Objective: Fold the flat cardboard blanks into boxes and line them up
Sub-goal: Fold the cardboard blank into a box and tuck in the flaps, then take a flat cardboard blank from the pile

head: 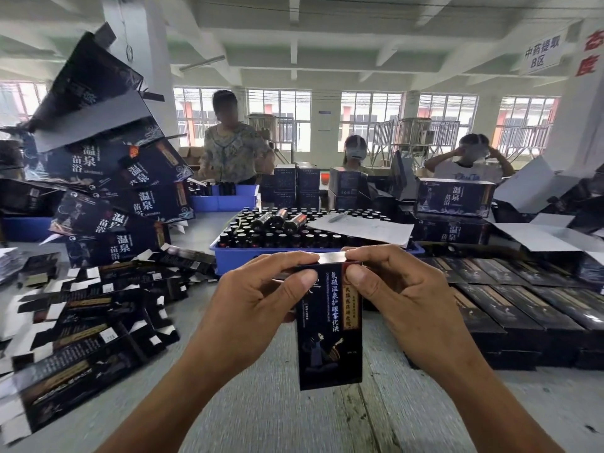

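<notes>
both hands up over the grey table [294, 416]; left hand [258, 299] and right hand [402, 295] pinch the top of a dark box [330, 338] held upright, thumbs on its front; flat blanks [81, 325] heaped on the left; finished boxes [529, 308] lined up right; blue tray [261, 253] of bottles just behind

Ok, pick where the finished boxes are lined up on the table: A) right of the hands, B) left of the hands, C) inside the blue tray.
A: the folded boxes lie in neat rows right of the hands, while loose flat blanks are heaped on the left and the blue tray holds bottles.
</notes>
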A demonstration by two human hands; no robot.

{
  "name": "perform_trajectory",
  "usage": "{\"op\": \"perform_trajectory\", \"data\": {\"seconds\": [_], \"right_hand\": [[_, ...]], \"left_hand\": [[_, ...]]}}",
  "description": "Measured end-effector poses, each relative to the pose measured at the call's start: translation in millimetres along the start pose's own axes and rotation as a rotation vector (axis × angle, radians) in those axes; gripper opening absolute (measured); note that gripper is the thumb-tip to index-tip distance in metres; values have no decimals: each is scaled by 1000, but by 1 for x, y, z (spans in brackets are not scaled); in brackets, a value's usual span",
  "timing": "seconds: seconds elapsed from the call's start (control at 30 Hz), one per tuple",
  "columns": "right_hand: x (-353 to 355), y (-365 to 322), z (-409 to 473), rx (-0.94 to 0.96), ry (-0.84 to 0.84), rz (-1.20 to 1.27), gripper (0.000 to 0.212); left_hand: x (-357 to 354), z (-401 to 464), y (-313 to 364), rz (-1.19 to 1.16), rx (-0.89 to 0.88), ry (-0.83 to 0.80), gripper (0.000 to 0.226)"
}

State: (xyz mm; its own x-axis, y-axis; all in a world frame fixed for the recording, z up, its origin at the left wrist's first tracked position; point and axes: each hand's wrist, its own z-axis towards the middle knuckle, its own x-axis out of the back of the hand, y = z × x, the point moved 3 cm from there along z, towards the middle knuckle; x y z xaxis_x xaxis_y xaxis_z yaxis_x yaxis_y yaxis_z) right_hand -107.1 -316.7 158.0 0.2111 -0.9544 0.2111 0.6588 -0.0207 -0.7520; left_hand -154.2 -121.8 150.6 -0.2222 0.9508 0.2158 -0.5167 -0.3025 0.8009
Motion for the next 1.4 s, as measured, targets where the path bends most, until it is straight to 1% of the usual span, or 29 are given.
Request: {"op": "perform_trajectory", "data": {"seconds": [0.07, 0.13, 0.23, 0.27, 0.33, 0.43, 0.5, 0.57, 0.63, 0.73, 0.87, 0.97, 1.03, 1.07, 1.13, 1.2, 1.27, 1.33, 1.4], "right_hand": [[-8, 6, -1, -37, -5, -69, 27], [-22, 11, -7, -81, -49, -230, 48], [-50, 19, -22, 11, -160, -578, 70], [-59, 23, -27, 28, -201, -652, 74], [-73, 32, -35, 7, -246, -745, 72], [-77, 49, -39, -59, -232, -809, 65], [-69, 65, -34, -159, -233, -886, 63], [-55, 86, -28, -275, -228, -981, 57], [-39, 107, -24, -359, -236, -1101, 49], [-23, 134, -27, -454, -299, -1245, 42], [-17, 149, -28, -508, -288, -1292, 43], [-14, 150, -29, -515, -261, -1304, 56], [-14, 148, -30, -474, -256, -1286, 66], [-16, 146, -30, -424, -255, -1274, 67], [-25, 141, -30, -294, -243, -1201, 59], [-41, 138, -35, -209, -262, -1057, 46], [-58, 138, -46, -178, -347, -924, 35], [-70, 140, -54, -160, -449, -885, 28], [-72, 141, -54, -178, -461, -867, 28]], "left_hand": [[2, 1, -2, -9, 7, 28, 30], [8, 5, -6, -7, 19, 93, 27], [19, 12, -18, -20, 86, 201, 13], [21, 14, -22, -19, 119, 209, 14], [21, 15, -31, 23, 191, 182, 20], [19, 14, -39, 173, 283, 81, 16], [20, 13, -40, 271, 306, 29, 35], [24, 13, -38, 279, 318, 4, 51], [27, 13, -35, 255, 315, -18, 60], [27, 13, -34, 236, 307, -48, 51], [29, 14, -33, 259, 314, -53, 34], [38, 15, -27, 255, 319, -31, 25], [49, 17, -21, 249, 316, 19, 22], [58, 18, -18, 238, 314, 66, 20], [80, 20, -13, 221, 311, 181, 15], [107, 19, -12, 239, 305, 300, 15], [137, 16, -14, 299, 291, 418, 18], [168, 11, -18, 414, 275, 529, 21], [198, 5, -28, 551, 288, 604, 26]]}}
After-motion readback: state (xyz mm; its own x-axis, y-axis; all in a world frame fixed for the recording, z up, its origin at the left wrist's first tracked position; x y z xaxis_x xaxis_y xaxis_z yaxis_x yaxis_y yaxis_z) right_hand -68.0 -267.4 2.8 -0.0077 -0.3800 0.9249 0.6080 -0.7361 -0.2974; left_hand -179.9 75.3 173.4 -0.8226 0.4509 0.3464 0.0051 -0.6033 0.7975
